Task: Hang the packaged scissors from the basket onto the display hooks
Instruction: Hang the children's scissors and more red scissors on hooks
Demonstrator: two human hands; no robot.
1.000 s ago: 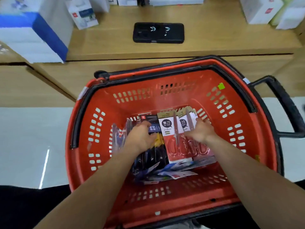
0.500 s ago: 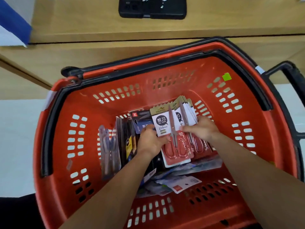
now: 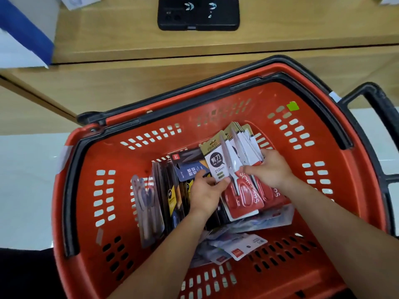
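Lying flat in the red basket [image 3: 84,221], loose packs [image 3: 239,248] sit just short of the fingers [image 3: 212,182]. The left hand [image 3: 205,196] pinches the lower edge of the front scissors pack [image 3: 217,161], fingers curled on its card; the right hand [image 3: 273,169] grips the fanned stack [image 3: 250,147] of red-handled packs behind it. Left of the fingers, dark packs [image 3: 170,199] stand on edge. Beyond the basket, a black phone [image 3: 198,13] rests on the wooden surface [image 3: 121,33].

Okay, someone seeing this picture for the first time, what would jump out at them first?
The red basket fills the middle of the view, below a wooden shelf. Inside it, the left hand and the right hand grip a fanned stack of red-backed packaged scissors. A black phone lies on the shelf at the top.
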